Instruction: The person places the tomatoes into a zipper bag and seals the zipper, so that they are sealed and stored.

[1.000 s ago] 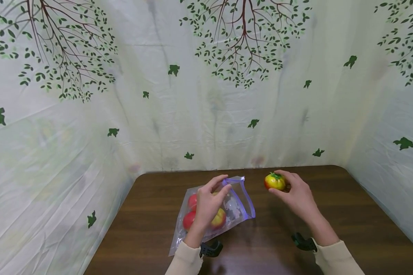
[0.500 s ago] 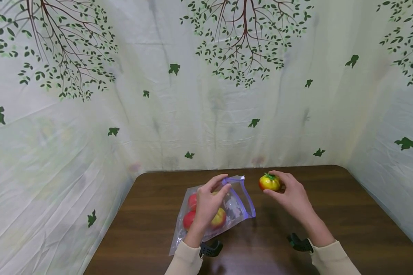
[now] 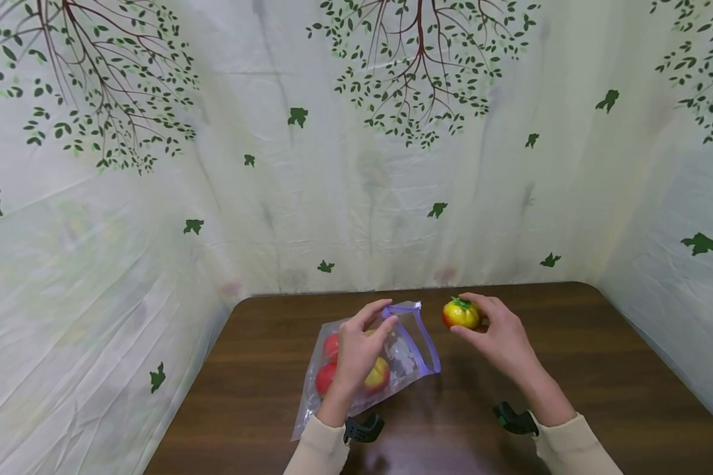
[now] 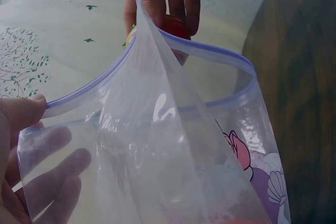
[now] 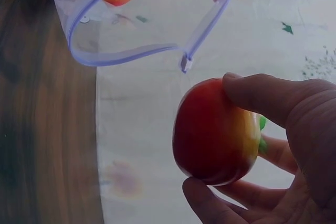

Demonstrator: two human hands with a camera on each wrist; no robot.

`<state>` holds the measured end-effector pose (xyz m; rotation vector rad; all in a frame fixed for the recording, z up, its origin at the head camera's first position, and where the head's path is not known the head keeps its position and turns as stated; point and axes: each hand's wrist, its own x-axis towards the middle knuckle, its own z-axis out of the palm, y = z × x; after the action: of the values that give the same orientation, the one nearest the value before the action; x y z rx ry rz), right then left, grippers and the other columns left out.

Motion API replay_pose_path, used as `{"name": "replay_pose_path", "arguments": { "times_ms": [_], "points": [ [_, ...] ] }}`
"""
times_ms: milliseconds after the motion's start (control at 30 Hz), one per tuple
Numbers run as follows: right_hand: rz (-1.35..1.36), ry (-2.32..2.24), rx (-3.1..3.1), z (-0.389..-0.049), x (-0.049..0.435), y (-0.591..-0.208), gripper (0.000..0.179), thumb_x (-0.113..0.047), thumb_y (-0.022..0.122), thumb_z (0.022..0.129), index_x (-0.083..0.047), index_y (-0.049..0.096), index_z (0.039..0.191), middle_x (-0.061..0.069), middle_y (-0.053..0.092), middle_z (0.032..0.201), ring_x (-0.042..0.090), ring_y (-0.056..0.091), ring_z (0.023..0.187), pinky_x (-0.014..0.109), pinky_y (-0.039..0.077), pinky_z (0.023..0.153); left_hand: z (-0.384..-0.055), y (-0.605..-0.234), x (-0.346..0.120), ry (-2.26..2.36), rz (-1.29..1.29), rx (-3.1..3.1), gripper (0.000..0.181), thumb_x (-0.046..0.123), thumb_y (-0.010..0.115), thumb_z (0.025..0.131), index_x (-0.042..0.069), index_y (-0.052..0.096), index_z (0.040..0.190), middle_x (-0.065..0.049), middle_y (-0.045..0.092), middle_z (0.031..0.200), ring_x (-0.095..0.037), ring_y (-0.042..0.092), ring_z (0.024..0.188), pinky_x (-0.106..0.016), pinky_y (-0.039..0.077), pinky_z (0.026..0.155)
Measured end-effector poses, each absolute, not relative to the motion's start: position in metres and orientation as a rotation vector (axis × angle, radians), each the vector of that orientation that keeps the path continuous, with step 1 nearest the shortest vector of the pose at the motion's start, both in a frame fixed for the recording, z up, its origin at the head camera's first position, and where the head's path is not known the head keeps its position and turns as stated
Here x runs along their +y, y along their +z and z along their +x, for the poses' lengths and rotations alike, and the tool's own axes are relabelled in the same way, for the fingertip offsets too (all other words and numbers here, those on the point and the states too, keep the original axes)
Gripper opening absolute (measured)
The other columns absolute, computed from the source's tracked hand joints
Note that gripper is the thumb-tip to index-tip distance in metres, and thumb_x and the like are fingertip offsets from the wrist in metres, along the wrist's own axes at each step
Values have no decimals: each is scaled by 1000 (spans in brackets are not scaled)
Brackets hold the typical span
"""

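A clear zip bag [image 3: 401, 353] with a purple zip edge lies at an angle over the table, its mouth gaping to the right. My left hand [image 3: 356, 353] pinches the zip edge between thumb and fingers; in the left wrist view the fingers [image 4: 63, 163] show through the plastic. Red fruit [image 3: 325, 379] and a yellow-red one [image 3: 377, 375] sit inside, partly hidden by that hand. Just right of the mouth, my right hand [image 3: 502, 336] holds a yellow-and-red toy tomato [image 3: 460, 314] with green leaves. The right wrist view shows the tomato's red side [image 5: 210, 135] between thumb and fingertips.
The dark wooden table [image 3: 600, 382] extends on both sides of the hands. Behind it hangs a pale curtain [image 3: 356, 198] printed with trees and leaves. A dark wrist device sits on each arm, the left one [image 3: 364, 429] close to the bag's lower edge.
My right hand has moved left with the tomato, closer to the bag's mouth. The left hand and the bag have stayed in place.
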<state>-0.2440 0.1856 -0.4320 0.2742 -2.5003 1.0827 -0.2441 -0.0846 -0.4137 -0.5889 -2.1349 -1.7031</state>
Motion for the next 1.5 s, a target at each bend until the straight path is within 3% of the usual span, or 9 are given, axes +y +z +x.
{"name": "replay_pose_path", "arguments": {
  "times_ms": [333, 567, 800, 1267, 1500],
  "points": [
    [305, 1105, -2506, -239, 177, -428, 59, -37, 84, 83, -20, 60, 134, 6, 58, 121, 22, 60, 99, 38, 57, 82, -246, -416, -84, -1704, -573, -2131, 31, 12, 74, 93, 14, 71, 124, -8, 72, 119, -19, 68, 111, -31, 57, 84],
    [308, 1133, -2516, -237, 171, -428, 59, -36, 84, 83, -21, 61, 134, 5, 58, 119, 22, 59, 98, 40, 58, 82, -268, -441, -88, -1690, -627, -2094, 32, 26, 76, 93, 26, 71, 124, 5, 73, 116, -13, 68, 108, -32, 57, 84],
    [322, 1134, -2518, -236, 167, -429, 59, -40, 84, 83, -22, 61, 134, 3, 58, 116, 19, 60, 96, 34, 58, 80, -268, -441, -89, -1691, -635, -2091, 32, 30, 75, 93, 29, 71, 124, 7, 72, 116, -12, 68, 108, -34, 57, 86],
    [347, 1230, -2559, -233, 155, -430, 57, -39, 83, 83, -23, 61, 133, 2, 60, 117, 19, 61, 96, 36, 59, 81, -249, -417, -86, -1718, -574, -2147, 31, 14, 73, 94, 14, 70, 125, -8, 72, 120, -18, 68, 110, -32, 56, 86],
    [372, 1275, -2581, -232, 148, -431, 55, -42, 82, 84, -24, 62, 131, 1, 62, 119, 18, 61, 92, 28, 57, 75, -262, -432, -88, -1713, -562, -2136, 32, 21, 74, 93, 19, 70, 125, -1, 72, 120, -17, 68, 112, -31, 56, 86]
  ]
}}
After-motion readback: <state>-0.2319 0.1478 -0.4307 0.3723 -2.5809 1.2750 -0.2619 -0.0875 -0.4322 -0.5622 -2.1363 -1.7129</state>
